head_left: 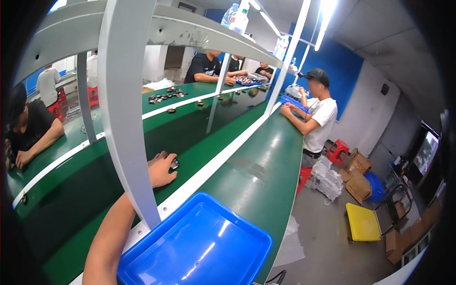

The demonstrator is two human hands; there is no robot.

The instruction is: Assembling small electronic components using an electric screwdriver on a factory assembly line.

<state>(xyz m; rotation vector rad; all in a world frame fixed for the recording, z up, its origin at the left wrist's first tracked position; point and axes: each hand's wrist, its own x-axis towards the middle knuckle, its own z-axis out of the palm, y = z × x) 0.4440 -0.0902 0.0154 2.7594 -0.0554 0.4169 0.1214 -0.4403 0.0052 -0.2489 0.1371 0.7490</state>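
My left hand (162, 170) reaches past the grey upright post over the green conveyor belt (223, 135). Its fingers curl around a small dark, shiny piece (175, 164), partly covered by them; its kind cannot be made out. Close to my left forearm lies a blue plastic tray (197, 247), with nothing in it, on the green worktop (251, 175). My right hand does not show.
A grey post (126, 109) stands beside my forearm, under a shelf rail (209, 35) with bottles. Small pieces (166, 95) lie along the far side. A co-worker in white (320, 114) works ahead at right; others sit across. A yellow trolley (363, 222) stands on the floor.
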